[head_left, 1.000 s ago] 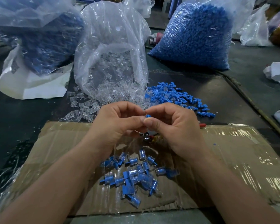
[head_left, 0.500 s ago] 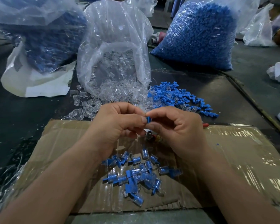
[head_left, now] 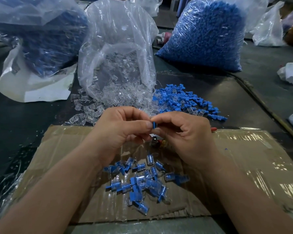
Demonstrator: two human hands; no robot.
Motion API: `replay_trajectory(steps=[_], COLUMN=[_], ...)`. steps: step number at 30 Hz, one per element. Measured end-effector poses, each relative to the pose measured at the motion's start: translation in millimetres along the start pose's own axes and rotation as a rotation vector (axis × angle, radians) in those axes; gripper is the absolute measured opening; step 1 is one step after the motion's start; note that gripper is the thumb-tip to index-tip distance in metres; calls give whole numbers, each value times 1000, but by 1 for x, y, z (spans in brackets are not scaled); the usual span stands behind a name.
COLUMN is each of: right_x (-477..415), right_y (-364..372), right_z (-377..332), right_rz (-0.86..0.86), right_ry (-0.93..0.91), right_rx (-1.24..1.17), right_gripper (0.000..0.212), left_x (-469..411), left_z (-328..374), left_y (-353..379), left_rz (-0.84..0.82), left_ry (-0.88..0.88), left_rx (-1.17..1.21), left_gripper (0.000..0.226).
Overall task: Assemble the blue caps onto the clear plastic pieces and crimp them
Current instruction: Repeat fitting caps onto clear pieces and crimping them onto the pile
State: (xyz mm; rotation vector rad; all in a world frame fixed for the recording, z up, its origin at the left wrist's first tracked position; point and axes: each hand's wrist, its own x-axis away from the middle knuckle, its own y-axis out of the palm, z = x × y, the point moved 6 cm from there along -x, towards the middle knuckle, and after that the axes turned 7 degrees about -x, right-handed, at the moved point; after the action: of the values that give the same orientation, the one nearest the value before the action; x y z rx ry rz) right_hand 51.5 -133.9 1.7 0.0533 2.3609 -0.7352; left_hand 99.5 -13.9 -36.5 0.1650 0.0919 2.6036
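Observation:
My left hand [head_left: 123, 127] and my right hand [head_left: 186, 132] meet fingertip to fingertip above the cardboard sheet [head_left: 243, 166]. Between their thumbs and forefingers they pinch a small blue cap [head_left: 154, 124]; any clear piece joined to it is hidden by my fingers. Below my hands lies a heap of assembled blue-and-clear pieces [head_left: 142, 181]. Loose clear plastic pieces [head_left: 91, 108] spill from an open clear bag [head_left: 118, 53] behind my left hand. A pile of loose blue caps [head_left: 181, 98] lies behind my right hand.
A small metal tool with a red handle [head_left: 159, 142] lies on the cardboard under my hands. A big bag of blue caps [head_left: 206, 34] stands at the back right, another blue-filled bag [head_left: 46, 41] at the back left. White objects [head_left: 291, 73] sit at the right edge.
My hands stay together in the same spot. The blue cap shows a little more between my fingertips than a second ago. The camera shifted slightly.

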Motion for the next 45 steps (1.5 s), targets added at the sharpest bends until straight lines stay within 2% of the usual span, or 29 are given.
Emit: replay_trajectory(steps=[4,8,10,14,16,18,21,26,30,34,39,45], right_x=[-3,0,4,18,25,25,21,16,10,8,1,5], right_y=[-6,-44,-58,-44,-33,-28,-26,-20,-13,-23,-37,-25], right_z=[3,29,41,53,57,59,56,51,49,50,33,32], right_rz=[-84,-95,-151,-521,-678,-741,-710,-641,-534,-390,-150,-232], right_ry=[74,403,534,745,748,678,622,524,458,477,365,458], right_rx=[25,34,94,210,332,472,518,603,684,667,583,392], right_gripper=[24,22,31,60,76,87,80,33,13,13,5,7], left_x=[1,0,0,-1,-1,-2,-2,-2,-2,-2,1,2], left_z=[0,-1,-1,1,2,2,0,-3,1,4,8,11], left_y=[2,-2,-6,-10,-11,-12,-12,-10,-10,-11,-10,-9], left_rz=[-15,31,69,113,127,130,122,111,125,155,201,247], left_ry=[15,5,13,61,75,75,58,28,64,116,192,257], left_rx=[-11,36,51,32,38,52,55,90,68,54,17,-47], left_gripper=[7,11,6,7,6,4,9,6,10,11,10,6])
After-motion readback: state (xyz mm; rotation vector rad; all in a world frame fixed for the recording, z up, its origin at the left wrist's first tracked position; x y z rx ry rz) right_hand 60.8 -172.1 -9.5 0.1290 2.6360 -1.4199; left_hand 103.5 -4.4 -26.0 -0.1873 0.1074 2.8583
